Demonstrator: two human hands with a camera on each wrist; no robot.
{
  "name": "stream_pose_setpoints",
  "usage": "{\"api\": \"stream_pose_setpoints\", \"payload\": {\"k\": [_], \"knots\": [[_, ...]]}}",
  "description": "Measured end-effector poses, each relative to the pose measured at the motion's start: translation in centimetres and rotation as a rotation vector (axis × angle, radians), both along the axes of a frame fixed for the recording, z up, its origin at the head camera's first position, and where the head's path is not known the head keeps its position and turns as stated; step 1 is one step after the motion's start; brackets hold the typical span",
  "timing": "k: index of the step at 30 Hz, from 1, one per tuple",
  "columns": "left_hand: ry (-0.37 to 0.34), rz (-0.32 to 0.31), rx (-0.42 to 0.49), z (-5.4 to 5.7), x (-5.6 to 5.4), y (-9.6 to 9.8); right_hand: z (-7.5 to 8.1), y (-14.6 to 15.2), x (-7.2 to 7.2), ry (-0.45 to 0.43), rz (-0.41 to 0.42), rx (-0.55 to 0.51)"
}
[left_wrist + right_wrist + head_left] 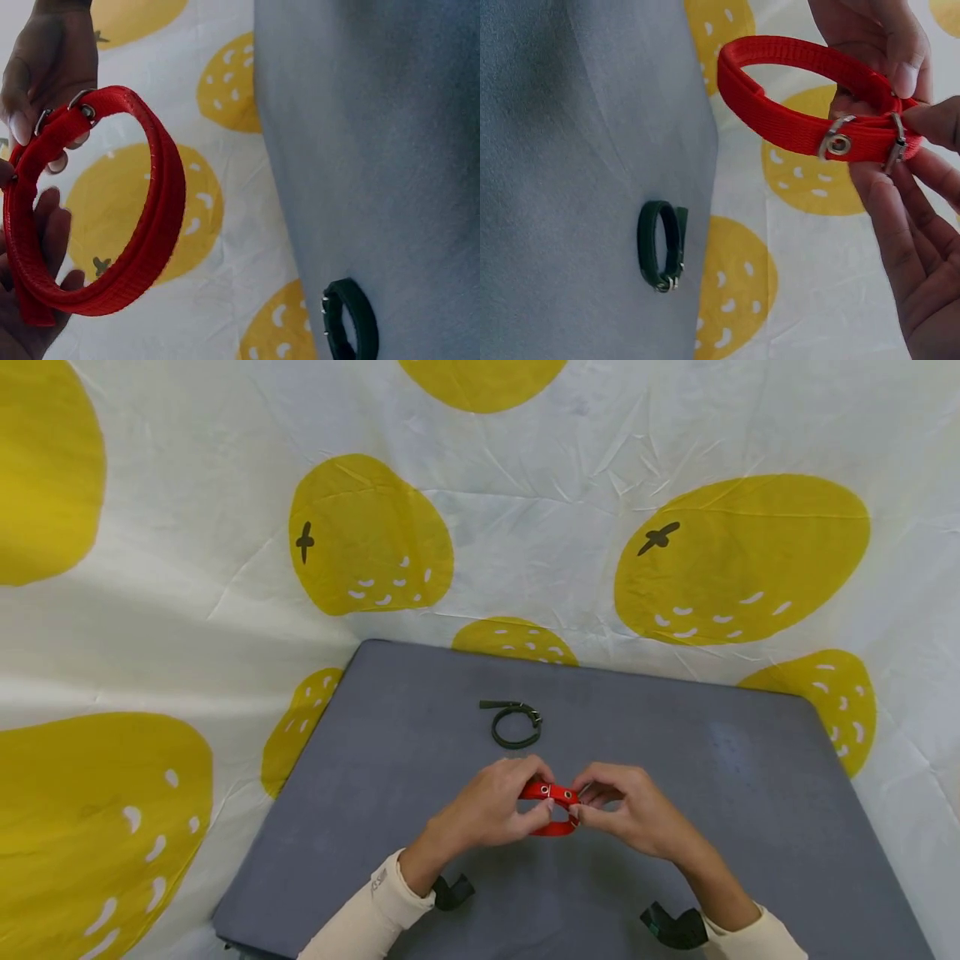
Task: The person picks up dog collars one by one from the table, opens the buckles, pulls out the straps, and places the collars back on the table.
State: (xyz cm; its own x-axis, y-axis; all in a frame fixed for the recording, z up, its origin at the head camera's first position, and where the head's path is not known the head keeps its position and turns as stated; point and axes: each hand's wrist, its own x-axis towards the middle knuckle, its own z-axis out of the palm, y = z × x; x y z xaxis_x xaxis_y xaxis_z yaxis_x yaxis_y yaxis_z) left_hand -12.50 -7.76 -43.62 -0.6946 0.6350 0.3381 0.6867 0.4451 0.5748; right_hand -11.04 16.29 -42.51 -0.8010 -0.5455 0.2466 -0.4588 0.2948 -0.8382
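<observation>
A red pet collar (553,830) with metal eyelets is held up over the table, between both hands. My left hand (501,806) grips its left side between thumb and fingers. On the other side, my right hand (632,810) pinches the band close to the metal buckle. The collar (780,124) forms a buckled loop in the right wrist view, with a D-ring beside the buckle. Fingers cover part of the strap by the buckle. Beyond the hands, a dark green collar (498,704) lies looped on the table, its strap end pointing left.
The grey table (405,718) stretches out under both hands. A white cloth (525,543) printed with yellow fruit hangs behind the table and at its sides. Dark straps (675,927) are on both wrists, by the cream sleeves (375,902).
</observation>
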Motion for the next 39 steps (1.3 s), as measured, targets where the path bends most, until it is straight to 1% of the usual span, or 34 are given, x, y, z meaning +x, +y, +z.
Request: {"api": "stream_pose_setpoints", "payload": {"k": [3, 5, 8, 10, 13, 17, 22, 27, 33, 36, 39], "knots": [[-0.087, -0.021, 0.078, -0.2, 0.0, -0.2, -0.5, -0.3, 0.2, 0.017, -0.018, -0.049], [-0.123, -0.028, 0.115, -0.4, 0.0, -0.3, -0.9, -0.5, 0.3, 0.026, -0.038, -0.074], [-0.153, -0.027, 0.132, -0.5, 0.1, -0.5, -1.6, -0.8, 0.6, 0.022, -0.072, -0.094], [-0.168, -0.021, 0.126, -0.6, 0.2, -0.6, -2.1, -1.1, 0.8, 0.015, -0.09, -0.094], [-0.177, -0.011, 0.104, -0.8, 0.4, -0.8, -2.6, -1.4, 1.0, 0.014, -0.105, -0.09], [-0.181, 0.001, 0.088, -1.1, 0.5, -0.9, -2.9, -1.7, 0.9, 0.03, -0.109, -0.082], [-0.183, 0.018, 0.102, -1.3, 0.5, -1.0, -2.9, -1.9, 0.7, 0.048, -0.105, -0.068], [-0.169, 0.024, 0.105, -1.3, 0.4, -0.8, -3.1, -2.1, 0.7, 0.047, -0.121, -0.081], [-0.17, 0.032, 0.143, -1.4, 0.1, -0.7, -3.5, -2.0, 0.6, 0.02, -0.141, -0.142], [-0.165, 0.029, 0.154, -1.4, -0.1, -0.7, -3.7, -2.0, 0.5, 0.02, -0.143, -0.183], [-0.178, 0.028, 0.16, -1.4, -0.2, -0.7, -4.0, -1.9, 0.5, 0.022, -0.139, -0.22]]}}
